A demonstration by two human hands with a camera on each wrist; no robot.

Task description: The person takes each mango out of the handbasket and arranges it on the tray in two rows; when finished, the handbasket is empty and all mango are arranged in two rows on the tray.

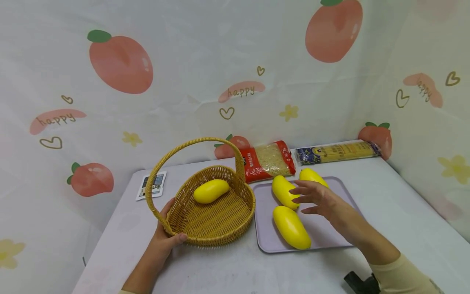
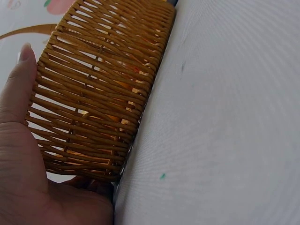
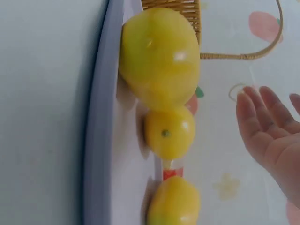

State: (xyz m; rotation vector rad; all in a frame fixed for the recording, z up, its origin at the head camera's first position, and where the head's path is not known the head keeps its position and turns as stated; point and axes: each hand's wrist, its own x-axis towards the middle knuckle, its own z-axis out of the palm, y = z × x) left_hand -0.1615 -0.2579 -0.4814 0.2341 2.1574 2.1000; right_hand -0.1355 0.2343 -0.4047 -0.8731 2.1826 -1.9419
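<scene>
My left hand grips the near left side of a round wicker basket with a tall arched handle. Its thumb lies up along the woven wall in the left wrist view. Inside the basket rests one yellow mango. With fingers spread and nothing held, my right hand hovers over the lilac tray. Three mangoes lie on that tray: a front one, a middle one and a back one partly hidden by the hand.
Behind the basket and tray lie a red bag of grain and a long noodle packet. A small white pouch is left of the basket. A black object shows by the right sleeve. A printed cloth wall closes off the back.
</scene>
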